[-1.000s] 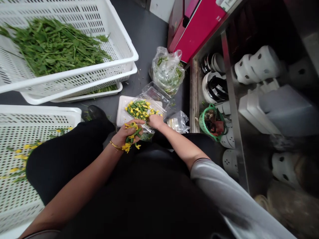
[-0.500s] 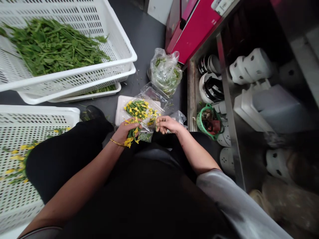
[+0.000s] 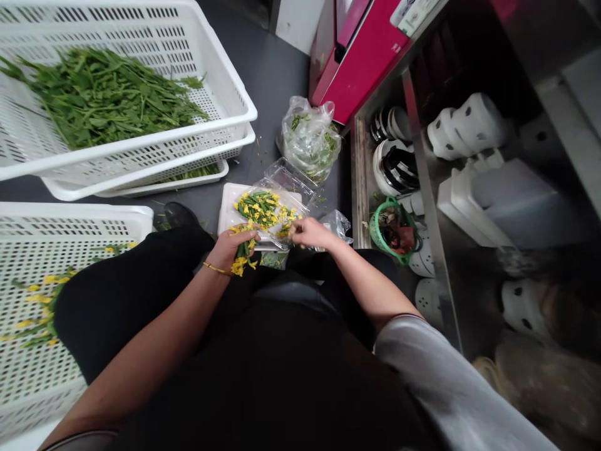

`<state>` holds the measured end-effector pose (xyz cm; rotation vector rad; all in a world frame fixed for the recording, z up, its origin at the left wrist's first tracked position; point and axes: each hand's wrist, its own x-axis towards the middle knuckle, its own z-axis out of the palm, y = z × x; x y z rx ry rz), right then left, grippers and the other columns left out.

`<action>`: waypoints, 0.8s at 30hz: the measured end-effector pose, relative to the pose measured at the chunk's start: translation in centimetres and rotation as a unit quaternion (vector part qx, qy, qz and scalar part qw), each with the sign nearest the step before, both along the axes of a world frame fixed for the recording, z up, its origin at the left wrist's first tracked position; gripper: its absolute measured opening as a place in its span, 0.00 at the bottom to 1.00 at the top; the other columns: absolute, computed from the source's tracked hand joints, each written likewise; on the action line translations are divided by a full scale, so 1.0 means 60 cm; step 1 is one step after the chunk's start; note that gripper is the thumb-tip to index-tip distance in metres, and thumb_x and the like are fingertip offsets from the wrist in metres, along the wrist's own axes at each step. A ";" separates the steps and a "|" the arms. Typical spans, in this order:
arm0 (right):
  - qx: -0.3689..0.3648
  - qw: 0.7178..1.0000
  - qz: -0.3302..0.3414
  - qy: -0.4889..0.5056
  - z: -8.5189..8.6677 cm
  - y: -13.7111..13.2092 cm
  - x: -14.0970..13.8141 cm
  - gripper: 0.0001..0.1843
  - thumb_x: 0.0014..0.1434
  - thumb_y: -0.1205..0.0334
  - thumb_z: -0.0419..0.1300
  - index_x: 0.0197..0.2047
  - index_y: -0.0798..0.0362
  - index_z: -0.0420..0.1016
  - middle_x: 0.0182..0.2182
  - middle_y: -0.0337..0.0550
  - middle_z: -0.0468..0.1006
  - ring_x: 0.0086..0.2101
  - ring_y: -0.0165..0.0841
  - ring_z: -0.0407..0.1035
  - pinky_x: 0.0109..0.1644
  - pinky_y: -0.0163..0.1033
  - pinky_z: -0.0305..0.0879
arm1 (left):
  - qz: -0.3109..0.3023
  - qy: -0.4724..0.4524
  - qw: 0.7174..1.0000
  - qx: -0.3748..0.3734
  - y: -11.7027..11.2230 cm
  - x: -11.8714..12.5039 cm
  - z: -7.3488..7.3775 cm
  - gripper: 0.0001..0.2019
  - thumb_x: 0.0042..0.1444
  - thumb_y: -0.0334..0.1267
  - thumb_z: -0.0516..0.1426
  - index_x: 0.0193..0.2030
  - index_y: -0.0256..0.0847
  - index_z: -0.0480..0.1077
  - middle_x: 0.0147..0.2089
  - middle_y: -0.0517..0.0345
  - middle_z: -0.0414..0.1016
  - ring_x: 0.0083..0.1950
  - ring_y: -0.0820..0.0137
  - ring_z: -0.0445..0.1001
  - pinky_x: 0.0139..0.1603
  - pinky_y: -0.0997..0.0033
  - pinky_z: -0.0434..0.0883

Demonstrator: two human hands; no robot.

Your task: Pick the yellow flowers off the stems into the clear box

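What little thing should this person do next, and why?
Probably bring the right hand over to the left hand and take a few stems from its bunch of yellow flowers. The left hand holds several stems, and the open clear box nearby has similar flowers inside. Whether the right fingers hold anything is unclear.

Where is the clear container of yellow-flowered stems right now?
In the head view, the clear container sits just left of centre over a white base, just beyond the gap between the left hand and the right hand.
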<state>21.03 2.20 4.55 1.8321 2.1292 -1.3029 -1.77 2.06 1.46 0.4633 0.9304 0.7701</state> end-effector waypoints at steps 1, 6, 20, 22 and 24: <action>0.014 1.000 0.003 -0.018 -0.004 0.020 0.000 0.09 0.55 0.62 0.54 0.35 0.57 0.73 0.25 0.38 0.77 0.23 0.25 0.71 0.30 0.29 0.63 | -0.009 -0.003 1.000 -0.001 0.000 0.001 0.003 0.20 0.36 0.34 0.66 0.40 0.31 0.72 0.23 0.60 0.72 0.16 0.79 0.64 0.14 0.79 0.60; 0.074 0.948 0.111 -0.289 -0.056 0.094 -0.018 0.11 0.55 0.63 0.57 0.39 0.60 0.77 0.40 0.56 0.78 0.41 0.40 0.73 0.40 0.37 0.67 | -0.008 -0.003 1.000 -0.014 0.003 0.007 0.024 0.17 0.33 0.34 0.67 0.33 0.32 0.72 0.23 0.60 0.72 0.17 0.77 0.66 0.17 0.78 0.63; 0.021 0.973 0.046 -0.223 -0.064 0.117 0.019 0.20 0.59 0.51 0.53 0.43 0.58 0.75 0.36 0.49 0.79 0.33 0.32 0.73 0.34 0.32 0.65 | -0.034 0.009 0.999 -0.001 0.012 0.014 0.006 0.14 0.36 0.35 0.66 0.31 0.34 0.72 0.21 0.60 0.72 0.15 0.78 0.64 0.14 0.78 0.59; 0.064 0.947 0.053 -0.309 -0.072 0.109 0.012 0.20 0.58 0.52 0.54 0.43 0.59 0.76 0.41 0.56 0.78 0.38 0.38 0.73 0.38 0.36 0.67 | -0.032 0.000 0.999 0.007 0.010 0.014 0.006 0.13 0.36 0.37 0.67 0.28 0.34 0.70 0.21 0.60 0.71 0.15 0.78 0.64 0.14 0.79 0.59; 0.077 0.928 0.123 -0.343 -0.086 0.101 -0.002 0.16 0.58 0.59 0.54 0.45 0.57 0.76 0.44 0.57 0.77 0.43 0.40 0.72 0.41 0.38 0.67 | -0.027 0.001 1.000 0.003 0.008 0.014 0.009 0.14 0.35 0.37 0.67 0.26 0.34 0.69 0.21 0.60 0.71 0.16 0.78 0.64 0.15 0.79 0.60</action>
